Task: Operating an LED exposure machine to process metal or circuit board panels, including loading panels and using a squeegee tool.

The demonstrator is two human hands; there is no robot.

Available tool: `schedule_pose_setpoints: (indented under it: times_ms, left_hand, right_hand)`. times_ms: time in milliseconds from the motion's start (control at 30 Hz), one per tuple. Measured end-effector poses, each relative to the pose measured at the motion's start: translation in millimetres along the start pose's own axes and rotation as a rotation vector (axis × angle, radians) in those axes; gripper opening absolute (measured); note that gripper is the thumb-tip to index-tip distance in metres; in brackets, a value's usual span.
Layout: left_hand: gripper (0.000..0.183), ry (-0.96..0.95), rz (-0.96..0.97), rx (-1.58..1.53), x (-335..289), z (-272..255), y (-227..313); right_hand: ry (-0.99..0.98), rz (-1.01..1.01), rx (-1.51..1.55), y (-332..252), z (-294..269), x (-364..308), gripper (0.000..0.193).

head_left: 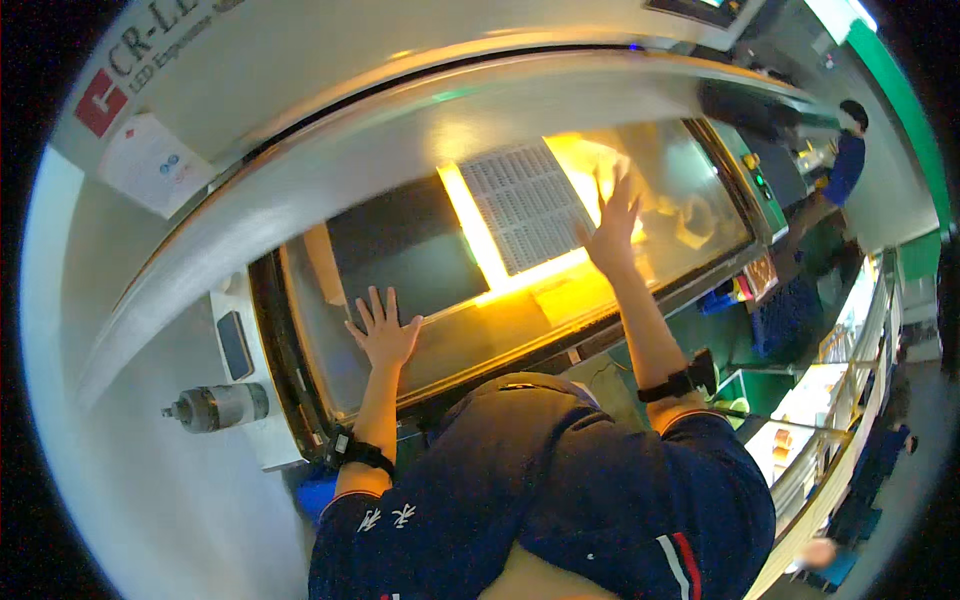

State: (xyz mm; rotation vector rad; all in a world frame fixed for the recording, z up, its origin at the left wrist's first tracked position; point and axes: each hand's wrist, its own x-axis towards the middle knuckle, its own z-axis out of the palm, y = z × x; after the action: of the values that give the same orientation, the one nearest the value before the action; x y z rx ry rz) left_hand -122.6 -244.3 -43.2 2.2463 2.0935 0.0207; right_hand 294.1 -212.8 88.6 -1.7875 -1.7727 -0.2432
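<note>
My left hand [386, 332] is spread flat, its fingers apart, at the lower left corner of a dark rectangular panel [405, 245]. To the right of that panel lies a grey sheet printed with rows of small marks [525, 205], with bright yellow light around its edges. Beside this sheet's right edge my right hand [613, 228] is stretched out, fingers apart and a little blurred. Both hands are over the glossy framed bed [690, 215] of a large machine. Whether the right hand touches the bed or hovers above it, I cannot tell. Neither hand holds anything.
A large pale machine lid [430, 130] arches over the bed's far side. On the left ledge are a phone [235, 345] and a grey bottle [215, 408]. Green-lit buttons [760, 180] sit right of the bed. A person [845, 160] is at the far right.
</note>
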Motion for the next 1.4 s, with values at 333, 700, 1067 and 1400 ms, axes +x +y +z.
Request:
schedule_pose_setpoints:
  times_ms: [333, 700, 1067, 1400]
  left_hand:
    - [0.083, 0.061, 0.047, -0.023, 5.6, 20.0, 4.9]
    - [0.064, -0.853, 0.961, -0.912, -122.2, -166.8, 209.6]
    - [0.076, -0.100, 0.354, -0.087, 17.7, 68.1, 121.8]
    - [0.078, 0.118, 0.193, 0.049, -21.3, 25.9, 163.6]
  right_hand:
    - [0.036, -0.190, -0.347, -68.1, -311.3, 122.7, 0.031]
    - [-0.363, -0.059, -0.129, -1.0, -225.0, -112.0, 0.034]
    - [-0.773, -0.029, -0.116, 44.5, -62.7, -252.1, 0.035]
    - [-1.055, -0.096, -0.117, 61.0, -55.6, -244.3, 0.037]
